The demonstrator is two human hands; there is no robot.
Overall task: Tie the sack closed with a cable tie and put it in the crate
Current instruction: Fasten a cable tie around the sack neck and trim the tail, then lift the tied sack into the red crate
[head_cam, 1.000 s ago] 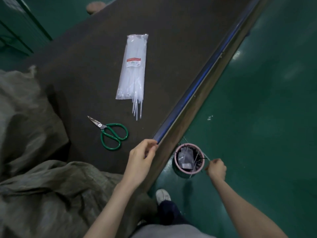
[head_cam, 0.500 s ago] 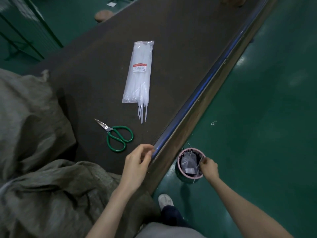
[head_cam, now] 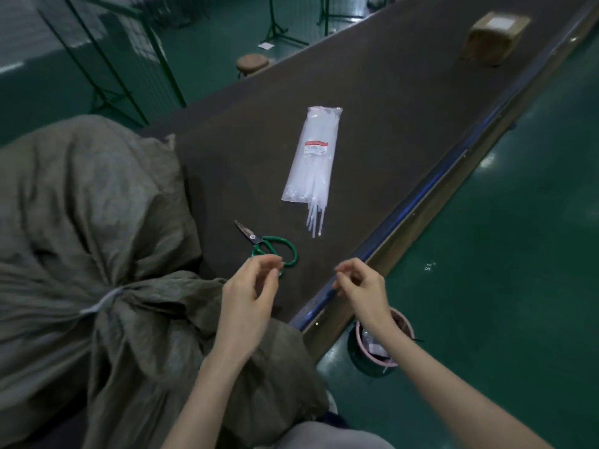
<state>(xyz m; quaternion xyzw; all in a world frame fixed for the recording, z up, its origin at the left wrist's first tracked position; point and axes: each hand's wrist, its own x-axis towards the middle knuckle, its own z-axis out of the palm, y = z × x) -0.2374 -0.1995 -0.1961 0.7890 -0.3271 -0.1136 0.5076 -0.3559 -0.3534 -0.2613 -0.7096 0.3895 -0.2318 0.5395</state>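
A big grey-green woven sack (head_cam: 84, 222) lies on the dark table (head_cam: 389, 102) at the left, its neck cinched by a white cable tie (head_cam: 100, 301). My left hand (head_cam: 249, 296) hovers over the sack's loose end just below the green-handled scissors (head_cam: 270, 246), fingers curled and apart, holding nothing I can see. My right hand (head_cam: 363, 286) floats above the table's metal edge, fingers loosely bent and empty. A clear bag of white cable ties (head_cam: 312, 160) lies in the middle of the table. No crate is in view.
A small pink-rimmed bin (head_cam: 398, 319) with scraps stands on the green floor below the table edge. A brown parcel (head_cam: 492, 37) sits far along the table. A round stool (head_cam: 252, 63) and wire racks (head_cam: 123, 53) stand beyond it.
My right hand rose from the pink-rimmed bin to table height. My left hand left the table edge and moved over the sack's end. The view tilted up, showing the tied neck.
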